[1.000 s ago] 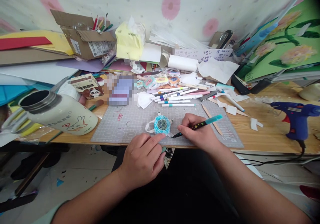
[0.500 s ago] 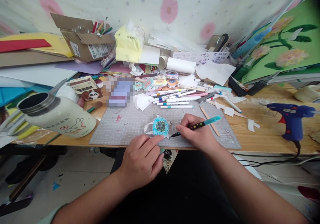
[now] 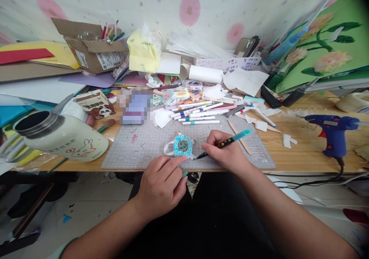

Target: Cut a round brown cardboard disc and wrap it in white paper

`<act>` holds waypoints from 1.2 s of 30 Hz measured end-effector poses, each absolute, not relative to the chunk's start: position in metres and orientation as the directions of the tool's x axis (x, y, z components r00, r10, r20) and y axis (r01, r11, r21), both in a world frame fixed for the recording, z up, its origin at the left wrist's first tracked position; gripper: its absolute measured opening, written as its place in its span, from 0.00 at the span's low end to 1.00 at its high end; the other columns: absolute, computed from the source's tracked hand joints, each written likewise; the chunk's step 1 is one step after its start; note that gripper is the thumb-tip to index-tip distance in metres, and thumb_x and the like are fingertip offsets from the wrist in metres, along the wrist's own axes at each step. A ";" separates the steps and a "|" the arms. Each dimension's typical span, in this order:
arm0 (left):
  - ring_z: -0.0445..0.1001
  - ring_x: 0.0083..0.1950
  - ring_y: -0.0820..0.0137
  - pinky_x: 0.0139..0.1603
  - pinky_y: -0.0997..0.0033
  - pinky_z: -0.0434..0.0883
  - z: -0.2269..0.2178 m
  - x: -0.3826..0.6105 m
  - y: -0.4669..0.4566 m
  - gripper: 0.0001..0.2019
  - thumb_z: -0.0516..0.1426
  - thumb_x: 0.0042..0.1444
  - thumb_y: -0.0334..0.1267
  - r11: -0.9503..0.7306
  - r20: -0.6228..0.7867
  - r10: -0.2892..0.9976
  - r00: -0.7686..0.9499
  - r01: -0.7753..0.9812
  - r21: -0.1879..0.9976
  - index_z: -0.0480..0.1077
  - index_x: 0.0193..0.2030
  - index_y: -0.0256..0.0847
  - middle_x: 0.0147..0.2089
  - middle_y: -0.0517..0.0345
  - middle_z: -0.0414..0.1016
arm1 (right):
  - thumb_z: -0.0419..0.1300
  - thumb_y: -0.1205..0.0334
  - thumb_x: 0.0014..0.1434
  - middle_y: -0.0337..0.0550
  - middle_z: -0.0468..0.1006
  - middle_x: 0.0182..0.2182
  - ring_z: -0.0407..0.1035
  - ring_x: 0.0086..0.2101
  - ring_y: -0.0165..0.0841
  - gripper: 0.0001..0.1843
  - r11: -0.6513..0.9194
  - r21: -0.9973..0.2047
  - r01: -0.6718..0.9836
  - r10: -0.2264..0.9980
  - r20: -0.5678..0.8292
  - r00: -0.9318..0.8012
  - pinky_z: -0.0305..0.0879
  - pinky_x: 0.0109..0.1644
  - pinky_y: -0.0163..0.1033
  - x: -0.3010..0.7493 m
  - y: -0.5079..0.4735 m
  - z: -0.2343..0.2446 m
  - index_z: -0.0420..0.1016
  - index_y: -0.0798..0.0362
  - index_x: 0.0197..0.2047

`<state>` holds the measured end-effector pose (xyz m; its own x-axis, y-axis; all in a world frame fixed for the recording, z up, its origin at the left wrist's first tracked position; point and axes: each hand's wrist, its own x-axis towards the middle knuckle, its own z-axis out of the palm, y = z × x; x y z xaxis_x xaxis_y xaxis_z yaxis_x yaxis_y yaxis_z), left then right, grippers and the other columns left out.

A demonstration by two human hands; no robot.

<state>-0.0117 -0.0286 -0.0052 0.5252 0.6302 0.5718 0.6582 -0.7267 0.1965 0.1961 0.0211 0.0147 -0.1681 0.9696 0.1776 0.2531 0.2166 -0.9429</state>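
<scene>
A small round blue craft piece [image 3: 182, 145] with a dark centre and white paper tabs lies on the grey cutting mat [image 3: 138, 143]. My right hand [image 3: 225, 151] pinches a black pen with a teal end [image 3: 227, 143], its tip touching the mat right beside the piece's lower right edge. My left hand [image 3: 163, 186] rests at the desk's front edge, index finger stretched to the piece's lower edge. Its other fingers are curled round a small teal item [image 3: 185, 173], perhaps a pen cap.
Several markers [image 3: 198, 112] lie behind the mat. A cream flask [image 3: 62, 137] lies on its side at left, a blue glue gun [image 3: 333, 134] stands at right. Cardboard box [image 3: 92, 47], tissue pack [image 3: 142, 51], paper scraps and a green flower painting [image 3: 325, 47] crowd the back.
The view has drifted slightly, so everything sits a little further left. My hands and the pen keep nearly the same pose at the craft piece.
</scene>
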 end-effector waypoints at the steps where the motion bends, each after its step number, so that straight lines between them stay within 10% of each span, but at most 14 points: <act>1: 0.72 0.40 0.61 0.41 0.58 0.71 -0.006 -0.012 -0.028 0.04 0.60 0.50 0.29 -0.728 0.570 0.629 0.528 0.656 0.196 0.69 0.29 0.39 0.50 0.53 0.79 | 0.59 0.62 0.48 0.31 0.59 0.16 0.52 0.20 0.27 0.15 0.211 -0.944 0.255 0.971 0.173 -0.162 0.48 0.23 0.34 0.196 0.021 0.015 0.57 0.49 0.18; 36: 0.71 0.39 0.62 0.40 0.57 0.71 -0.010 -0.015 -0.028 0.05 0.59 0.50 0.28 -0.735 0.589 0.632 0.503 0.629 0.253 0.67 0.28 0.38 0.50 0.52 0.78 | 0.60 0.60 0.49 0.32 0.62 0.14 0.55 0.18 0.27 0.15 0.168 -0.954 0.248 0.982 0.142 -0.121 0.50 0.22 0.35 0.194 0.020 0.014 0.59 0.49 0.18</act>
<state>-0.0148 -0.0284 -0.0102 0.5030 0.6325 0.5890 0.6287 -0.7354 0.2528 0.1939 0.0203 0.0144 -0.1212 0.9824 0.1418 0.2475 0.1683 -0.9542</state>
